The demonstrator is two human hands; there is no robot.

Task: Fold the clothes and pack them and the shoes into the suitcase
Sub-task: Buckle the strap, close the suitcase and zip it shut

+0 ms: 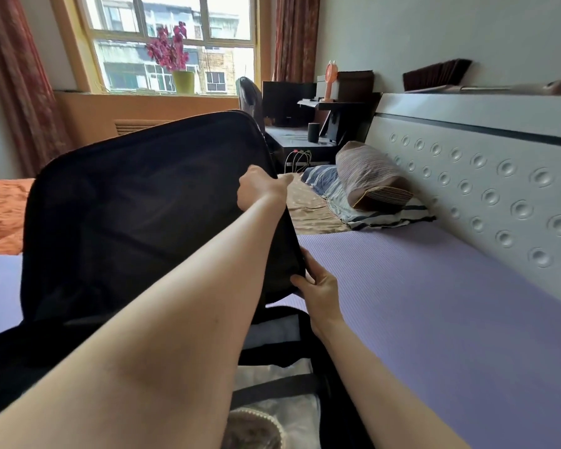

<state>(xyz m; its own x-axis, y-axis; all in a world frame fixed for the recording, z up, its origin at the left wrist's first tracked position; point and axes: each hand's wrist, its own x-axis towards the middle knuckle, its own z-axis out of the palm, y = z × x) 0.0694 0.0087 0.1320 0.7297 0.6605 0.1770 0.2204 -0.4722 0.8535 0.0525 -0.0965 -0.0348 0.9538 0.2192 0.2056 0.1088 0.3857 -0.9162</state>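
Observation:
A black soft suitcase lies on the purple mat on the bed, its lid (136, 215) raised and tilted toward me. My left hand (259, 189) grips the lid's right edge high up. My right hand (318, 286) grips the same edge at its lower corner. Below the lid, the suitcase base (305, 348) shows black straps crossed over pale packed clothes (272, 332). A round woven thing (253, 429) shows at the bottom; I cannot tell what it is. No shoes are plainly in view.
The purple mat (434, 319) stretches to the right up to a grey headboard (483, 189). A striped pillow (370, 176) and folded striped bedding (386, 215) lie at the head end. Orange fabric (0, 215) lies at the left. A desk stands below the window.

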